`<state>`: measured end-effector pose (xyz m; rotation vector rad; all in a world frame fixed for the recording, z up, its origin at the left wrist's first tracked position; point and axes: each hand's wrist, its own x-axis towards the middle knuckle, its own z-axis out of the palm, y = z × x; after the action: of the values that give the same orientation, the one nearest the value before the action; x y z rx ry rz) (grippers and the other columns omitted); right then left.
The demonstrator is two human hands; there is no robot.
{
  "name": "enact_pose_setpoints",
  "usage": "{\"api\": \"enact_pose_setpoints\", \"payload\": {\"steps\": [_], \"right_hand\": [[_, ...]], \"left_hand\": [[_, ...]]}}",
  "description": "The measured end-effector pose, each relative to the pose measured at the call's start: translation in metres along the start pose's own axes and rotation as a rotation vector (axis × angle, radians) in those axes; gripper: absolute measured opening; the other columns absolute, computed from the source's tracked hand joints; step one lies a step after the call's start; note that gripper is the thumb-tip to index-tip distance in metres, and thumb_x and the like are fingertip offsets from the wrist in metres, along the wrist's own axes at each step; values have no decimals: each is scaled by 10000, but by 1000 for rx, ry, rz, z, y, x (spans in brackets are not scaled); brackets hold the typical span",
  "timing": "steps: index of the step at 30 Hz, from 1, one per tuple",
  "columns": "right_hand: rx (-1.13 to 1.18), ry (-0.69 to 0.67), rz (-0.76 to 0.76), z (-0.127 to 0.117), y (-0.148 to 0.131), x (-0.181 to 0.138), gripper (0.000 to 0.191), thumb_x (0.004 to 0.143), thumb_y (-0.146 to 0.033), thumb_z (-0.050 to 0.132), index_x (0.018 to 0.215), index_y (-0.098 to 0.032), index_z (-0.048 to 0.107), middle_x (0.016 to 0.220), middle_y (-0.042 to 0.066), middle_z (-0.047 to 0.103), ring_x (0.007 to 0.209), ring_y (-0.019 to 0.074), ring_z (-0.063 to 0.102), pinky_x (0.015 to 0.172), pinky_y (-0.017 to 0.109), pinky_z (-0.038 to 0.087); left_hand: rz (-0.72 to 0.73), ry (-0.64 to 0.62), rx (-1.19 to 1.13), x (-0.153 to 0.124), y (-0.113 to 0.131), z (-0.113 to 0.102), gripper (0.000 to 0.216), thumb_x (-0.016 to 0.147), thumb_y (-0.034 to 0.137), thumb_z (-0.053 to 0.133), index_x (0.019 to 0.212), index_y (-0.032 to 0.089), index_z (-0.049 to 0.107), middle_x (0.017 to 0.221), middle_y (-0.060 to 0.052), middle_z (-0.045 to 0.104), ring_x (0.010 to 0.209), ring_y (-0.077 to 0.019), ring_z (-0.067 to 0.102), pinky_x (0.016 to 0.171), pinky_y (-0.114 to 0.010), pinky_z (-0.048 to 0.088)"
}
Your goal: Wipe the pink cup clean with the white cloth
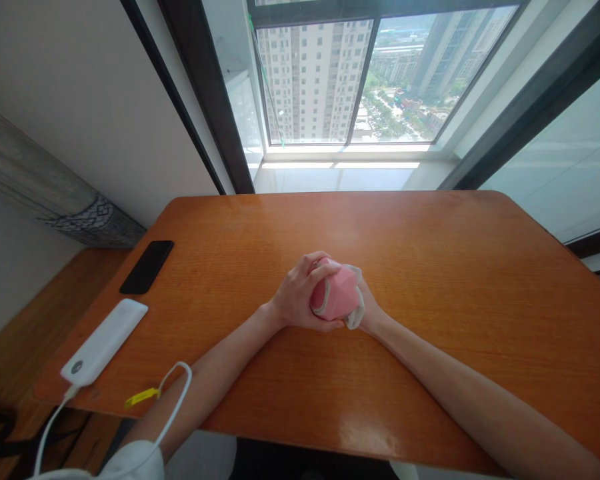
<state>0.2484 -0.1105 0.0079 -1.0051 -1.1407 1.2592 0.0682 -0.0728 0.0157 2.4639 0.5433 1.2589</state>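
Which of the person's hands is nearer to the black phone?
Left. The left hand is wrapped on the pink sock bundle, on the side facing the black phone; the right hand is behind the bundle, farther away.

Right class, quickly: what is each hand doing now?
Left hand: closed around the pink bundle.
Right hand: mostly hidden behind the bundle, holding it from the other side.
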Motion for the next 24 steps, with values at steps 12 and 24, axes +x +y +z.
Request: {"api": "enact_pose_setpoints", "payload": {"steps": [12,24], "right_hand": [[-418,3,-338,-3,-12,-8,416,920,-458,721,643,-239,500,571,-47,501,513,120,383,468,260,379],[-547,-24,-539,-12,-12,-6,632,925,-557,700,520,-254,321,464,-64,297,464,100,210,469,301,212]], "left_hand": [[-202,24,-332,-3,2,7,944,834,843,671,1514,251,390,1302,-131,586,1034,-283,665,916,-455,574],[-187,-39,-485,-9,-5,10,1034,792,881,700,1560,269,376,1362,-160,608,1073,-321,699,948,-518,605]]}}
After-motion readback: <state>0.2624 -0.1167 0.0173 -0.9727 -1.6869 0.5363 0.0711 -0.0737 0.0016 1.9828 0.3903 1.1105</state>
